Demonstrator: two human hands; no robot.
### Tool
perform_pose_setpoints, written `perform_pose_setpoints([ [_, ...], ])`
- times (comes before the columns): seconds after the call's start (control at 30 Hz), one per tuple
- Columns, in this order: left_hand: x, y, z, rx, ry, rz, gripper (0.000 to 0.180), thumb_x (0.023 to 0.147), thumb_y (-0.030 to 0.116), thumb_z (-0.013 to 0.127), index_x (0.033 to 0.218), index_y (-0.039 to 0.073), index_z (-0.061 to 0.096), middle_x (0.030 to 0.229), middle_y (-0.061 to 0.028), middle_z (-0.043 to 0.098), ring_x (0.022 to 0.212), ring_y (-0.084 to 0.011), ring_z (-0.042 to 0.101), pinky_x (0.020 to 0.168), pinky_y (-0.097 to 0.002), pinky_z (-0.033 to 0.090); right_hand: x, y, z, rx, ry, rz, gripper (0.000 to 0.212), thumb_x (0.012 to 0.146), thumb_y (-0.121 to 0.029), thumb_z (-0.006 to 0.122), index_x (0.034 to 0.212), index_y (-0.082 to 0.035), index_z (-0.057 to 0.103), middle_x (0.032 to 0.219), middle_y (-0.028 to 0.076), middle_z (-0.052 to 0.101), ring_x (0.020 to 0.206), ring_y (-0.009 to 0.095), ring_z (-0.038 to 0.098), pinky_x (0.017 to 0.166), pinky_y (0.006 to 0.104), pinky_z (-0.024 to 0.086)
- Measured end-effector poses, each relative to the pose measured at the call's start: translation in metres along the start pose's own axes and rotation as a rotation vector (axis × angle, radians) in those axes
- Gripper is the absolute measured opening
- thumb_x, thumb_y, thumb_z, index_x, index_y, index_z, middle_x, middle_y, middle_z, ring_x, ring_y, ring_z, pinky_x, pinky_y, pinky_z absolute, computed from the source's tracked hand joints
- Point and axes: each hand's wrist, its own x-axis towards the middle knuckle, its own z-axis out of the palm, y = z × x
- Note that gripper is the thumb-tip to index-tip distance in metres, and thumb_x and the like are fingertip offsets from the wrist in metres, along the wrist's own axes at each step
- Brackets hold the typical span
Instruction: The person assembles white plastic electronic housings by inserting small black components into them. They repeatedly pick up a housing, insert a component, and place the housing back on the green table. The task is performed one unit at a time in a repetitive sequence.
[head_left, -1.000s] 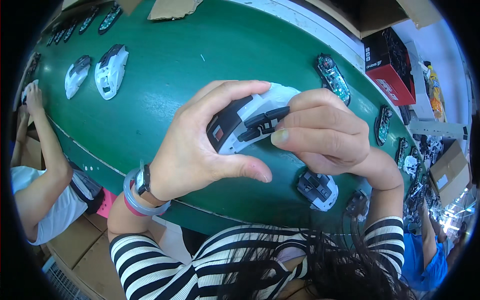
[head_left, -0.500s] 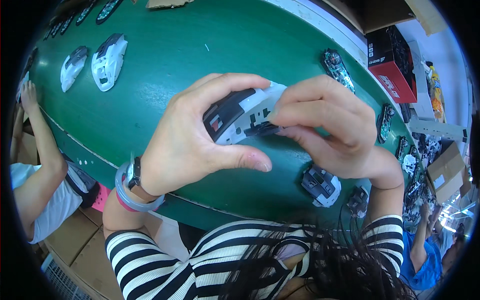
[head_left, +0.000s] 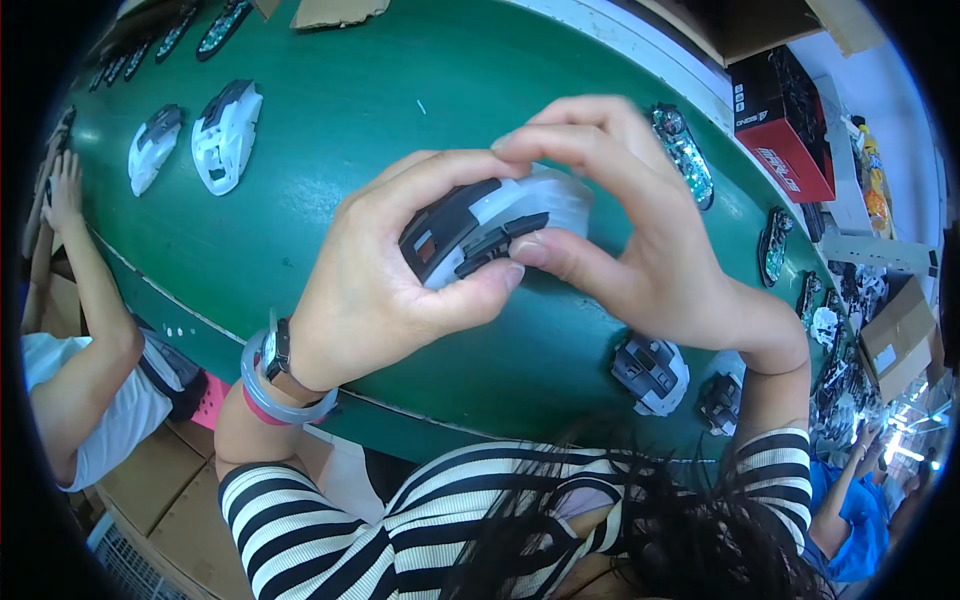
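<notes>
Above the table, my left hand [head_left: 365,265] is closed around a computer mouse shell [head_left: 558,197], white with a dark grey top panel. A black side-button strip [head_left: 500,241] lies along the shell's near side. My left thumb presses the strip's lower edge. My right hand [head_left: 655,235] arches over the shell's right end, its thumb on the right end of the strip and its index fingertip by my left fingertips at the far edge. The shell's underside is hidden.
Two white-and-grey mouse shells [head_left: 225,140] lie far left on the green table [head_left: 330,90]. Two more shells [head_left: 650,373] are near my right forearm. Mouse bases with circuit boards [head_left: 683,155] line the right edge, beside a red-and-black box [head_left: 782,125]. Another person's arm [head_left: 95,270] is at left.
The black strip now sits flatter along the shell's side, covering its openings. My right hand has opened from a pinch to span the shell, and my left thumb has moved up onto the strip.
</notes>
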Motion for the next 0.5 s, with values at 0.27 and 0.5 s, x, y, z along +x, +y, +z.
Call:
perform_pose_setpoints([
  [0.27, 0.000, -0.006, 0.001, 0.118, -0.014, 0.096, 0.054, 0.070, 0.018, 0.073, 0.120, 0.001, 0.061, 0.115, -0.0117, 0.061, 0.106, -0.0220, 0.059, 0.097, -0.0318, 0.043, 0.008, 0.004, -0.005, 0.394, -0.209, 0.340, 0.045, 0.084, -0.007, 0.072, 0.120, -0.003, 0.046, 0.111, 0.009, 0.054, 0.108, 0.017, 0.054, 0.083, 0.0326, 0.052],
  [0.5, 0.001, -0.011, -0.002, 0.193, -0.026, 0.304, 0.046, 0.067, 0.009, 0.071, 0.113, 0.006, 0.066, 0.114, -0.0185, 0.061, 0.103, -0.0315, 0.063, 0.090, -0.0367, 0.049, -0.008, 0.000, 0.008, 0.174, -0.021, 0.161, 0.057, 0.079, -0.014, 0.072, 0.122, 0.002, 0.037, 0.104, 0.030, 0.060, 0.089, 0.042, 0.064, 0.076, 0.0428, 0.053],
])
